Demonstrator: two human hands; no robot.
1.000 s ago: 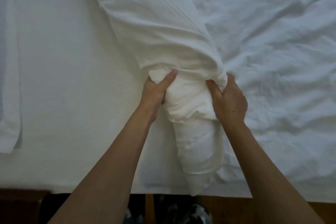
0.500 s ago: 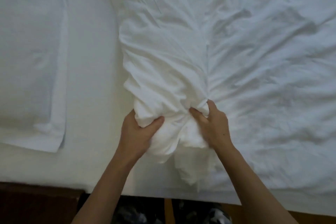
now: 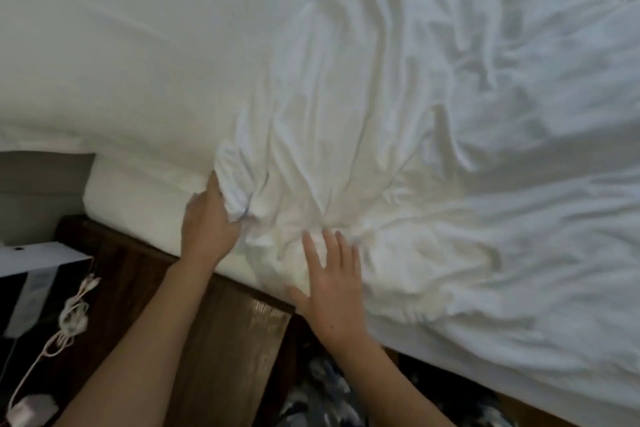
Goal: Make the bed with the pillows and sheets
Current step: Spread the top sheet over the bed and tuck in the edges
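Left grip (image 3: 211,218) pinches bunched white cotton sheet (image 3: 346,135) at 9 o'clock; right grip (image 3: 334,274) lies spread. I risk overpulling, baring the mattress edge (image 3: 138,198).

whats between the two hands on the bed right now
In the head view, only bunched white sheet lies between the left hand, which grips a fold, and the right hand, resting flat on it.

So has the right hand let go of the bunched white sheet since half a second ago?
Yes. The right hand now lies flat, fingers spread, on the bunched white sheet near the dark wooden bed frame, no longer gripping the bunch.
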